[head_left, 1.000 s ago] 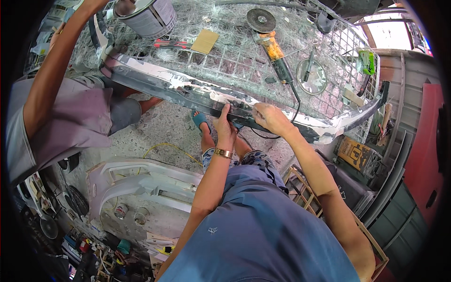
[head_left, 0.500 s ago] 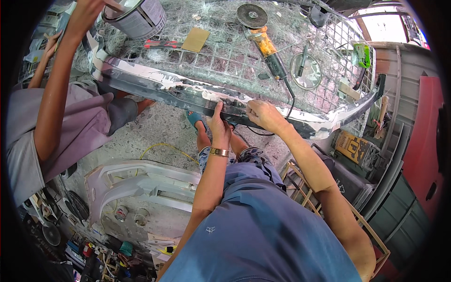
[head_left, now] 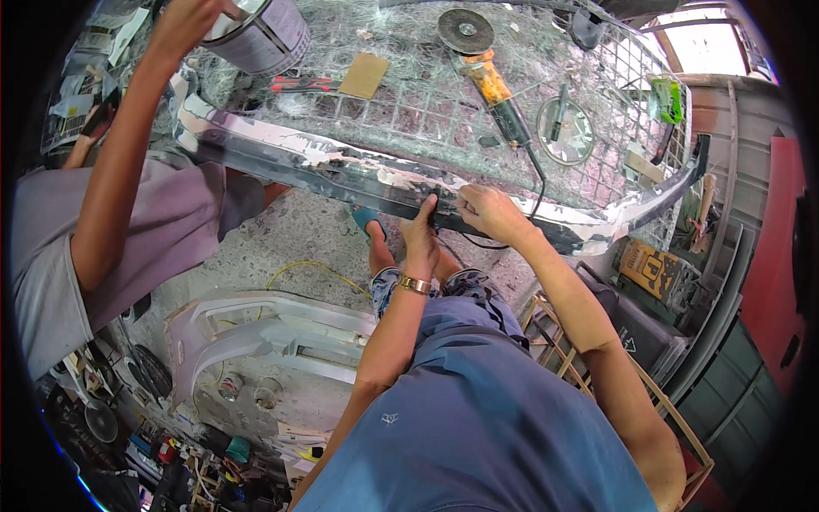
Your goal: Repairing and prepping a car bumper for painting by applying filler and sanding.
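A long black bumper strip (head_left: 341,181), patched with white and pinkish filler, lies along the near edge of the mesh-topped table. My left hand (head_left: 421,236), with a metal-banded watch on its wrist, grips the lower edge of the strip, its thumb up against the front. Just to the right, my right hand (head_left: 496,212) is closed, knuckles up, over the upper edge of the strip. Whatever its fingers hold is hidden. Beyond the strip lies an angle grinder (head_left: 499,96) with an orange body and a dark disc. Its cord runs down past my right hand.
Red-handled pliers (head_left: 300,84), a brown sanding sheet (head_left: 363,75), a round clear disc (head_left: 565,128) and a paint can (head_left: 266,38) are on the table. A co-worker's arm (head_left: 119,162) reaches over the can. A pale bumper (head_left: 281,328) lies on the floor.
My left hand has slid a little to the right along the strip, closer to my right hand. The whole view has shifted slightly. My right hand stays closed at nearly the same spot.
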The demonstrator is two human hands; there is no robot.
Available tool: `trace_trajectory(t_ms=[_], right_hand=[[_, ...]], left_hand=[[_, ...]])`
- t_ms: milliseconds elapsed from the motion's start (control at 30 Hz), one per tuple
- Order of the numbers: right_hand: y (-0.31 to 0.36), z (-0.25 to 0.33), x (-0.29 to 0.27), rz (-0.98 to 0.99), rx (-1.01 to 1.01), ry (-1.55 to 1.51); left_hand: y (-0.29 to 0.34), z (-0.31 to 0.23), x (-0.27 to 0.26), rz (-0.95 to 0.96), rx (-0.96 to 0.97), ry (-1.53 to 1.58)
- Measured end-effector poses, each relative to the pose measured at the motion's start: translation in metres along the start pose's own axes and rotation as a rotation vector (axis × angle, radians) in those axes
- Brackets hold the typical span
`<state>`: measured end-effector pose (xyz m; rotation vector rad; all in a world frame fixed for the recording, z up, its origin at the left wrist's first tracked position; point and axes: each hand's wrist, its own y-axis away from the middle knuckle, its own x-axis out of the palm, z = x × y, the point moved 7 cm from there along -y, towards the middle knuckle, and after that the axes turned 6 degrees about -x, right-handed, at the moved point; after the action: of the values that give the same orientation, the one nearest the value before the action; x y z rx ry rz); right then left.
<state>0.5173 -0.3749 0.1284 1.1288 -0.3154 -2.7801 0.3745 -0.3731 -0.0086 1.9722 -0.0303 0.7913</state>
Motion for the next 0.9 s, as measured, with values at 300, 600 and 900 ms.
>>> trace_trajectory(t_ms=[300,600,900], right_hand=[[0.001,-0.005,0.003,0.021,0.034,-0.007],[0.002,-0.008,0.005,-0.007,0.017,0.030],[0.005,-0.009,0.008,-0.069,-0.039,0.070]], left_hand=[[0.020,-0.040,0.024,-0.040,0.078,0.067],[0.013,-0.037,0.020,-0.062,0.125,0.073],[0.016,-0.040,0.028,-0.022,0.124,0.080]])
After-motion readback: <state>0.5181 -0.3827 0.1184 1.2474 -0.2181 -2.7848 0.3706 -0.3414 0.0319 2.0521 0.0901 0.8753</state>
